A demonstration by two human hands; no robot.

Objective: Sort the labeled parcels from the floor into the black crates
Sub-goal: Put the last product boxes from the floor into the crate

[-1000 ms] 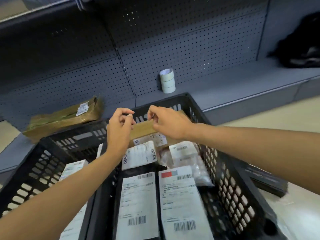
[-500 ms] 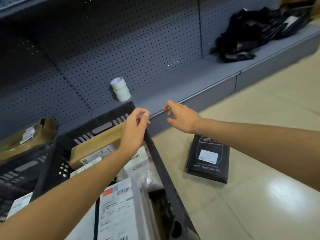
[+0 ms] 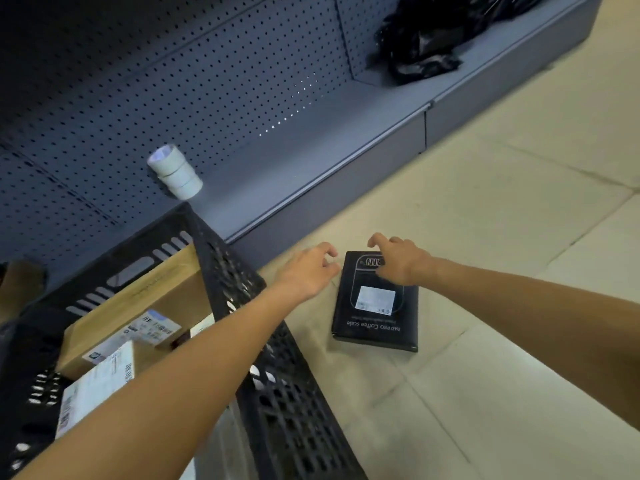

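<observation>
Flat black box (image 3: 375, 303) with white label, lying on the floor (image 3: 485, 237) beside the crate (image 3: 277, 375); probably stiff, light, smooth, best gripped by its long edges; right hand (image 3: 398, 261) over its far end, left hand (image 3: 308, 268) just beside, both loosely curled, grasping nothing.

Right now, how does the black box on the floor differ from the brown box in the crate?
The black box lies flat on the floor; the brown box sits inside the crate. The black one is dark and thinner, the brown one plain cardboard. Both carry white labels.
</observation>
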